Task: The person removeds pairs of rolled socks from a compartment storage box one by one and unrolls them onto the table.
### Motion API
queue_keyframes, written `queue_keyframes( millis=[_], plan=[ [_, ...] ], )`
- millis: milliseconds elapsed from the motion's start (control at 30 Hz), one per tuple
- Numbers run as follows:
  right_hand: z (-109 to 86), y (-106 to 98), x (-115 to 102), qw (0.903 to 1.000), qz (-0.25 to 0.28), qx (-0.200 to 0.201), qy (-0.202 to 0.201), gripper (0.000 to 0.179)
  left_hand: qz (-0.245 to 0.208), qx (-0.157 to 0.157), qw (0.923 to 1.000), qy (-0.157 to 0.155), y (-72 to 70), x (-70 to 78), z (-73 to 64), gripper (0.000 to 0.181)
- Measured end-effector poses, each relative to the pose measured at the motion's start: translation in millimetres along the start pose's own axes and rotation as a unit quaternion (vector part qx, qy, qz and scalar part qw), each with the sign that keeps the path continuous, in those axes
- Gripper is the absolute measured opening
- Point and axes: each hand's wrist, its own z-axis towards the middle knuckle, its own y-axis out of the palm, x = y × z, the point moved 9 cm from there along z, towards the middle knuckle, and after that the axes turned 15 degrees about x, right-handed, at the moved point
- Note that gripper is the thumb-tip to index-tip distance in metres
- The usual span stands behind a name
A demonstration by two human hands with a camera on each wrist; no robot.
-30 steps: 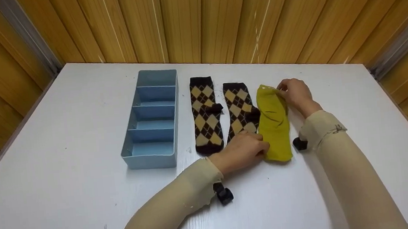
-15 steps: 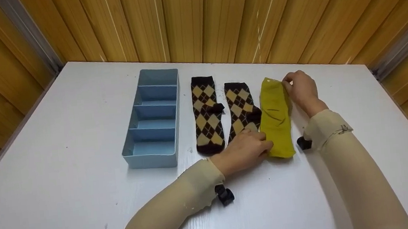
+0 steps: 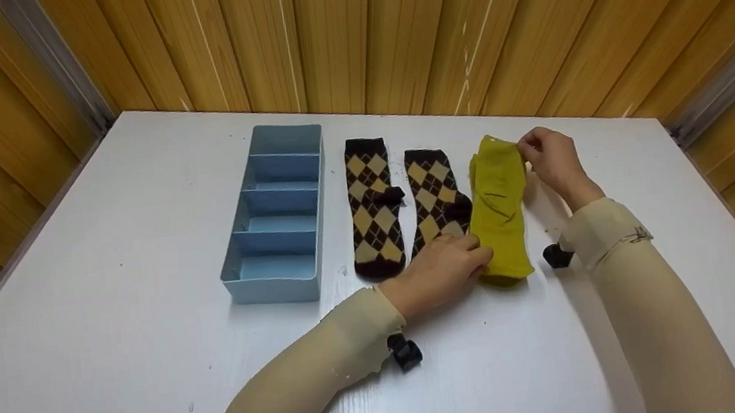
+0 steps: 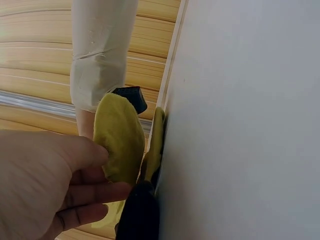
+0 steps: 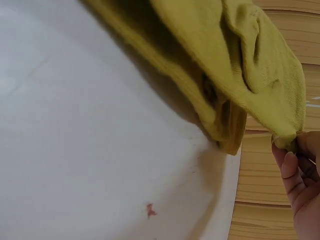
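A mustard-yellow sock [image 3: 501,207] is held at both ends, raised over a second yellow sock [image 5: 227,127] that lies on the table. My right hand [image 3: 555,161] pinches the far corner of the upper sock; the right wrist view shows thumb and fingertips [image 5: 290,165] closed on the fabric. At the near end, my left hand [image 3: 440,270] pinches its left edge, with the thumb [image 4: 90,152] against the cloth in the left wrist view. Left of them lies a brown argyle sock [image 3: 430,190], partly covered by my left hand. Another argyle sock [image 3: 372,223] lies flat beside it.
A blue-grey box [image 3: 274,291] with several compartments stands left of the socks on the white table [image 3: 116,325]. Wood-patterned panels [image 3: 338,40] rise behind the table's far edge. Black wrist cameras hang under both sleeves, the left one [image 3: 406,352] near the tabletop.
The upper yellow sock has been raised off the lower one and shifted slightly away and to the right. My right hand has moved right with its corner; my left hand has barely moved.
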Motion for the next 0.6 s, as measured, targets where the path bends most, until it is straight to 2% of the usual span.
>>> queue_keyframes(
  millis=[167,400,500,600],
  plan=[
    [-0.6,-14,-1,0.9999,0.010,0.013,0.001,0.029,-0.001,0.009,0.9999,0.008,-5.0,5.9,2.8,0.010],
    [-3.7,-36,-4,0.9997,-0.010,0.022,-0.011,0.032,0.004,0.052,0.9981,0.031,-16.6,21.7,9.1,0.010],
    [-6.3,-42,-3,0.9994,-0.020,0.021,-0.017,0.031,-0.004,0.058,0.9977,0.035,-14.2,28.8,12.7,0.010],
    [-10.9,-47,4,0.9992,-0.028,0.021,-0.020,0.030,-0.013,0.042,0.9984,0.034,-5.5,36.3,16.2,0.010]
  ],
)
